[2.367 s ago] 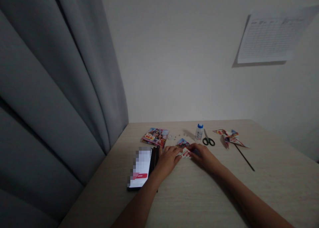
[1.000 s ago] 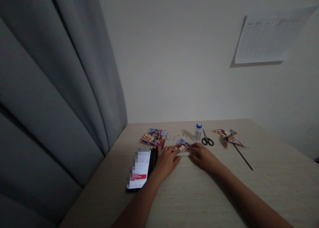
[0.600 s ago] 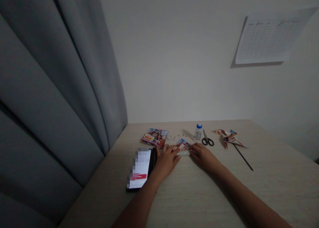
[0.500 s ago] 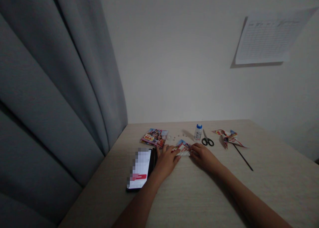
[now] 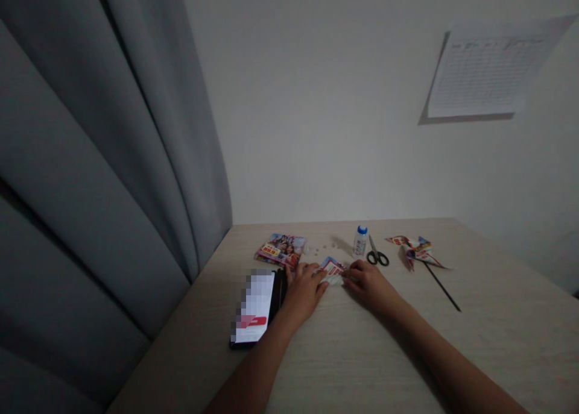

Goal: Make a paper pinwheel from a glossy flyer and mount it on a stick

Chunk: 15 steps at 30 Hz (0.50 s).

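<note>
A small piece of printed paper [image 5: 332,269], with red lettering and a blue edge, lies on the table between my hands. My left hand [image 5: 305,288] rests on its left side, fingers spread and pressing down. At the right edge, my right hand [image 5: 365,280] has its thumb and fingers pinched on the paper; the fingertips are partly hidden. Just left of my left hand is a phone [image 5: 256,308] with a lit, partly blurred screen. A dark slim object beside the phone is partly covered by that hand.
Behind my hands are a stack of printed leaflets [image 5: 283,248], a blue-capped bottle [image 5: 360,243], scissors [image 5: 377,257] and several small pale bits. A paper pinwheel [image 5: 414,251] on a dark stick lies at right. A grey curtain [image 5: 136,131] hangs left; a wall stands behind.
The paper's upper part sits slightly lower and flatter, and its red lettering shows differently. My right fingers have shifted a little to the left. My left hand stays nearly in place.
</note>
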Each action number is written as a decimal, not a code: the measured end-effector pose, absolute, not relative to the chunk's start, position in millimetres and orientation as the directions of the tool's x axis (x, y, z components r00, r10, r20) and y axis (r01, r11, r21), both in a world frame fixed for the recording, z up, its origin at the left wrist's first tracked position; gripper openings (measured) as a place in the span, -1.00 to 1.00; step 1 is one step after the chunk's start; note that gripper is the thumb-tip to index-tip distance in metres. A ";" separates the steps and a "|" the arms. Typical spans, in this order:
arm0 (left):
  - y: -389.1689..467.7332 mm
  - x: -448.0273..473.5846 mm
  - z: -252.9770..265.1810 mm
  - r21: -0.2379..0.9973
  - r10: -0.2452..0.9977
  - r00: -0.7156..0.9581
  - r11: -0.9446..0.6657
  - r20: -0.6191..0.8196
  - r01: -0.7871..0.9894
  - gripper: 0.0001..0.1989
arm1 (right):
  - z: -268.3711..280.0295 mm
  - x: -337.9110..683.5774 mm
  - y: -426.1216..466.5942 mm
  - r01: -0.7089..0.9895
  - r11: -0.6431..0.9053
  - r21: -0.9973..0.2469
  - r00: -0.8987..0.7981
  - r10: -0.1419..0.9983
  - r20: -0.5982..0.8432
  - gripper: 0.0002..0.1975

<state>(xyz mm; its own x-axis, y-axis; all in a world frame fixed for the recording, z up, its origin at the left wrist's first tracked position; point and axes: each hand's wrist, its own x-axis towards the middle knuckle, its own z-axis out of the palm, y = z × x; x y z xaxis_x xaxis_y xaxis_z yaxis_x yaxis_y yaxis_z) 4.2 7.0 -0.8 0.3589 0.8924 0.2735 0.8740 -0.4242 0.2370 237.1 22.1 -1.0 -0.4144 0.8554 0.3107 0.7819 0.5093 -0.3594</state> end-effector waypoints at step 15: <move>5.8 7.3 4.8 0.223 0.896 0.348 -0.412 0.276 0.883 -0.65 | 6.3 231.8 17.7 0.854 0.431 -0.290 -0.373 0.897 0.236 -0.63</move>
<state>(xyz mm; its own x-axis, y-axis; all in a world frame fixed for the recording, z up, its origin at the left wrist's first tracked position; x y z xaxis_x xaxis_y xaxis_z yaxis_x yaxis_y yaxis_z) 7.3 5.8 4.8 0.3485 0.8958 0.2760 0.8832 -0.4124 0.2234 231.8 17.7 6.3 -0.3728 0.8973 0.2365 0.8544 0.4313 -0.2897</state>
